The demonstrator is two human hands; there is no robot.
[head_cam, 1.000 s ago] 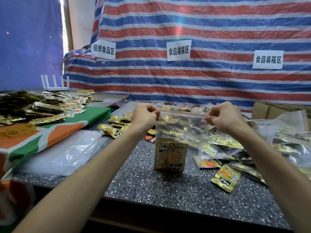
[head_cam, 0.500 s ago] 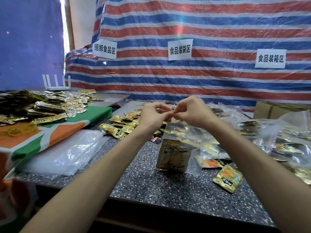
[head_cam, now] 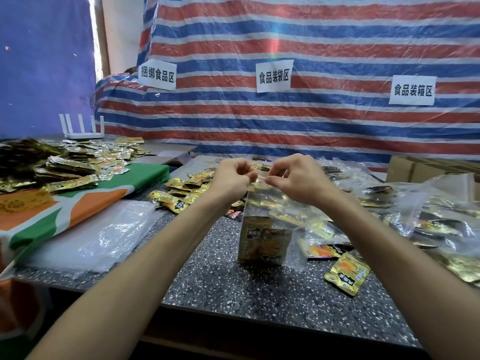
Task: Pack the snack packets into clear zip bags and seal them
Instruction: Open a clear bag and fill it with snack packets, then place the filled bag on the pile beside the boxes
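- Left hand (head_cam: 231,178): fingers curled, thumb and forefinger pinching the top edge of the zip bag (head_cam: 262,209).
- Right hand (head_cam: 298,178): same grip, pinching that top edge just beside the left hand. The fingertips of the two hands are nearly touching.
- Zip bag: clear, hangs upright from the two pinches, over the middle of the table (head_cam: 233,287). Can't tell if its bottom touches the table or sits just above it.
- Can't tell if the seal strip is closed; the fingers cover it.
- Snack packet (head_cam: 263,242): gold, sits upright in the bottom of the zip bag, printed face toward the camera. Can't tell how many packets are stacked in there.
- Loose packet (head_cam: 346,275): gold and yellow, lying flat on the table, right of the bag and apart from it.
- Orange packet (head_cam: 322,250): flat, under clear plastic, between the bag and the loose packet.
- Packet heap (head_cam: 181,190): gold, on the table behind and to the left of the left hand.
- Filled bags (head_cam: 428,214): clear bags with gold packets inside, piled along the right side of the table.
- Empty bags (head_cam: 104,235): flat stack of clear plastic at the left end of the table.
- Cloth (head_cam: 65,214): green, orange and white, left of the empty bags, with a second packet pile (head_cam: 52,167) on it.
- Router (head_cam: 83,128): white, antennas up, far left at the back.
- Cardboard box (head_cam: 415,168): far right at the back.
- Tarp (head_cam: 285,48): red, blue and white stripes, hangs behind the table with three paper signs (head_cam: 274,76) stuck on it.
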